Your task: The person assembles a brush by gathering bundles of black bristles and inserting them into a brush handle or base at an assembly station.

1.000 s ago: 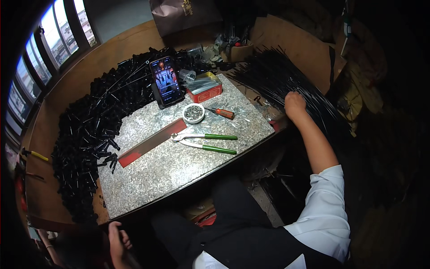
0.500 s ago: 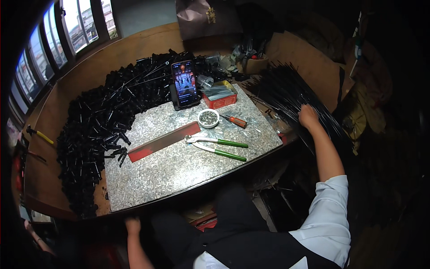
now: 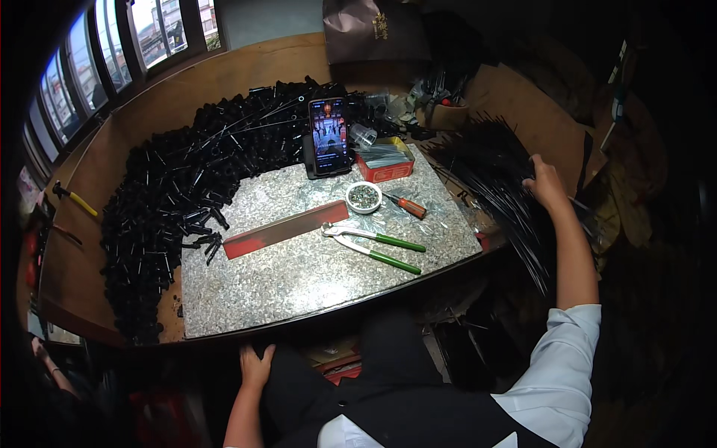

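Below the front edge of the worktop, my left hand (image 3: 256,366) is raised with its thumb spread from the fingers and nothing visible in it. My right hand (image 3: 546,184) is at the right side of a large bundle of thin black rods (image 3: 497,168). Its thumb and forefinger point toward the rods with a gap between them; the other fingers are hidden. On the speckled stone slab (image 3: 284,287) lie green-handled pincers (image 3: 377,249), a long reddish-grey metal bar (image 3: 287,229), a white bowl of small metal pieces (image 3: 364,197) and an orange-handled screwdriver (image 3: 407,205).
A big heap of black parts (image 3: 164,194) covers the left and back of the table. A phone (image 3: 328,138) stands upright beside a red tin of thin metal rods (image 3: 385,163). Further back are a dark paper bag (image 3: 377,33) and a tool-filled container (image 3: 444,116).
The view has shifted slightly. My right hand has moved from over the black rods to their right side, and the rods' near ends have swung left. My left hand has risen toward the table edge.
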Demonstrator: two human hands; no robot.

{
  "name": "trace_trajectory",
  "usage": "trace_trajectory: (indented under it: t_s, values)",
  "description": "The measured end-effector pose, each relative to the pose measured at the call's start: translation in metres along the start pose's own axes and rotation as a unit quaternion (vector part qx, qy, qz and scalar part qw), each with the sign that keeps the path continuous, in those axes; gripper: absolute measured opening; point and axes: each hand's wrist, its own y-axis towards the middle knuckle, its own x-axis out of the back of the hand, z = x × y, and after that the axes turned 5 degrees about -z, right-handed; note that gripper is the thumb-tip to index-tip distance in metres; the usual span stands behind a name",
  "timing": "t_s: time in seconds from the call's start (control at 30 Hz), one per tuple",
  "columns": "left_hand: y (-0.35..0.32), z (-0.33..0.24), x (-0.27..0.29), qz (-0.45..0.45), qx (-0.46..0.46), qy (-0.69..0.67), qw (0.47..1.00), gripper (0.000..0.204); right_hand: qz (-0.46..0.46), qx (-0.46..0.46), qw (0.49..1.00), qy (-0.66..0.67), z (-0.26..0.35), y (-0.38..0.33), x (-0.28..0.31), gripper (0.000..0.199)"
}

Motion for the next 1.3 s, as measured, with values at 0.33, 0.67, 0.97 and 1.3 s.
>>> trace_trajectory:
  t_s: [0.33, 0.67, 0.97, 1.3]
  values:
    - [-0.02, 0.017, -0.006, 0.051, 0.025, -0.031, 0.998, 0.103, -0.066, -0.016, 0.994, 0.086, -0.028, 0.044, 0.065, 0.028]
    - [-0.069, -0.007, 0.014, 0.046, -0.001, -0.008, 0.999, 0.112, -0.039, 0.009, 0.997, -0.061, -0.003, 0.046, 0.065, 0.023]
    - [-0.065, -0.056, 0.038, -0.009, -0.213, -0.044, 0.976, 0.067, 0.09, -0.02, 0.951, 0.295, 0.03, 0.045, 0.078, 0.028]
    - [-0.014, -0.183, 0.119, -0.144, -0.388, -0.153, 0.898, 0.05, 0.118, 0.093, 0.86, 0.488, 0.109, -0.019, 0.096, 0.02]
